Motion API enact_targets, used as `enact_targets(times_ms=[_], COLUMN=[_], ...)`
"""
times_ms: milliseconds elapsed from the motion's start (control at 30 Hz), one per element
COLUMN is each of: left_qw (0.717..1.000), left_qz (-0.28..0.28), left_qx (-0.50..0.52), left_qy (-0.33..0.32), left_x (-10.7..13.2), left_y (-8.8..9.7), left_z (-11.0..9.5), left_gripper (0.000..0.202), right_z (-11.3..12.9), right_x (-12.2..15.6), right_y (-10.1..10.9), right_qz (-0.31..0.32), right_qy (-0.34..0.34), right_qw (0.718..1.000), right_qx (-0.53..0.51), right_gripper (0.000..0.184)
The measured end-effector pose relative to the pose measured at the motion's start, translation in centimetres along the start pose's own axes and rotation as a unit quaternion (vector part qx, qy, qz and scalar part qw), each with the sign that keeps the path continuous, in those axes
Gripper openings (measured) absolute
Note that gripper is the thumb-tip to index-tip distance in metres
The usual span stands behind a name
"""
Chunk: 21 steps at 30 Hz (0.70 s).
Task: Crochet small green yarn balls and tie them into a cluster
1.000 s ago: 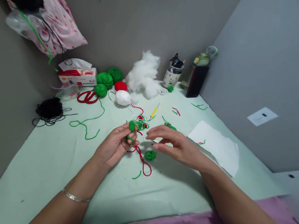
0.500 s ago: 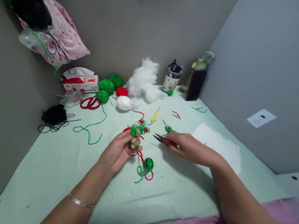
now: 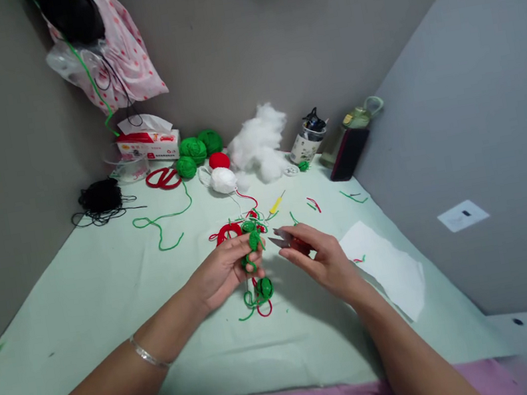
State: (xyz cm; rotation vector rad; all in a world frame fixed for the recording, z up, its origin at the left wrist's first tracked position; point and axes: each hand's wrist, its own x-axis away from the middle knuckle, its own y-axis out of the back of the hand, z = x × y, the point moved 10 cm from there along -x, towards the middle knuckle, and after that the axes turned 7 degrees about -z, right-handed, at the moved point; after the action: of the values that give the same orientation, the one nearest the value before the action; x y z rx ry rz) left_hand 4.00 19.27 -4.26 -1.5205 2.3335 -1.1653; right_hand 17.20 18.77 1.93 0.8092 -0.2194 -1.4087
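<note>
My left hand pinches a small green crochet piece with green and red yarn tails hanging from it. A second small green crochet ball lies on the pale green table just below, among loops of red and green yarn. My right hand is closed round small thread snips, whose blades point left toward the green piece. The two hands are a few centimetres apart at the table's middle.
At the back stand a tissue box, green yarn balls, a red ball, a white ball, white stuffing, red scissors, a jar and a bottle. Black yarn lies left, white paper right.
My right hand picked the snips up from the table and brought them left toward the green piece. My left hand lifted the piece slightly and shifted right.
</note>
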Motion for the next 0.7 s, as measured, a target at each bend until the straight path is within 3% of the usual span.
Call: enact_targets(times_ms=[233, 600, 700], left_qw=[0.999, 0.998, 0.998], left_qz=[0.005, 0.013, 0.006], left_qx=[-0.036, -0.058, -0.057], left_qy=[0.016, 0.017, 0.012], left_x=[-0.1, -0.2, -0.2], left_y=[0.1, -0.2, -0.1], left_z=[1.1, 1.3, 1.2], left_gripper=[0.017, 0.026, 0.024], right_z=[1.4, 2.5, 2.1], right_x=[0.4, 0.9, 0.6], right_y=[-0.5, -1.1, -0.4], right_qz=[0.024, 0.056, 0.033], right_qy=[0.071, 0.103, 0.094], right_qw=[0.996, 0.988, 0.991], right_qx=[0.046, 0.096, 0.092], right_gripper=[0.031, 0.029, 0.029])
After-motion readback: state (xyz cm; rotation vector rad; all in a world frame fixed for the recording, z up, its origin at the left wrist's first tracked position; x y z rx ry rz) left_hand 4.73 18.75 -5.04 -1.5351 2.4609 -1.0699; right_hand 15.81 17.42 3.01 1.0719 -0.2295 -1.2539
